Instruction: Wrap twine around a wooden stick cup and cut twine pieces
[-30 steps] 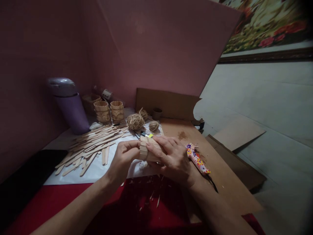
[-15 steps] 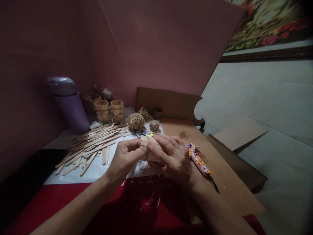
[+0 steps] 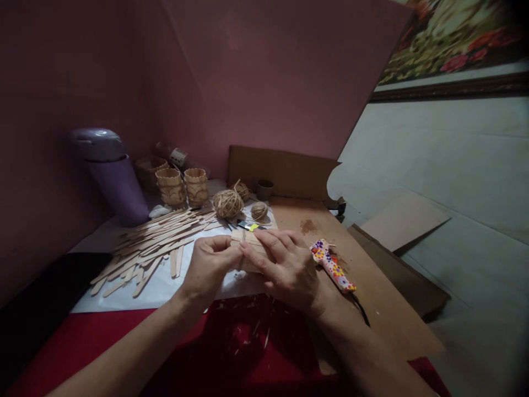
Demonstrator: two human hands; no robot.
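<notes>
Between my two hands is a small piece built of pale wooden craft sticks [image 3: 253,241], held just above the white paper. My left hand [image 3: 211,263] pinches its left end with thumb and forefinger. Across its right side lies my right hand [image 3: 288,268], the thumb pressing on the front and the fingers folded over the top. A thin brownish line like twine runs over the piece close to the left fingertips. My palms and fingers hide its lower and right parts. Just behind it lies a black and yellow tool [image 3: 250,226], partly covered.
Loose craft sticks [image 3: 157,242] spread at left, near a purple bottle [image 3: 118,184] and two stick cups [image 3: 195,186]. Twine balls [image 3: 228,204] sit behind my hands. A flower-patterned glue gun [image 3: 334,267] with a black cord lies at right on brown board [image 3: 384,314].
Both hands and the stick piece have shifted slightly left. The grip looks the same, and more of the black and yellow tool shows behind the piece.
</notes>
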